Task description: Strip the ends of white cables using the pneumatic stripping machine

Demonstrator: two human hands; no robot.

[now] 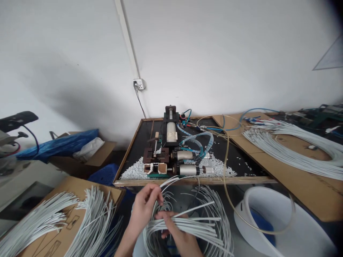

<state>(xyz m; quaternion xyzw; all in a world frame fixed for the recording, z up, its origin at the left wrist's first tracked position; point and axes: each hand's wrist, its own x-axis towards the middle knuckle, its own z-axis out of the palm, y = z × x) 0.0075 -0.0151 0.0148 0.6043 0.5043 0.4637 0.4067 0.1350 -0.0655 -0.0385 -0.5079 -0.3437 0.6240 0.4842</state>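
A bundle of white wires lies across my right hand, whose thumb presses over it while the cut ends fan out to the right. My left hand is just to the upper left, fingers closed in a pinch by a few white wires that arch away from it; exactly how many it grips is hidden. Below both hands, a large loose coil of white wires hangs in front of the bench. Straight ahead of my hands stands a small pneumatic machine with metal cylinders and blue hoses.
Small white offcuts are heaped around the machine on the black wood-edged tray. A white tub stands at right, crossed by a yellowish hose. More wire bundles lie on cardboard at left and right.
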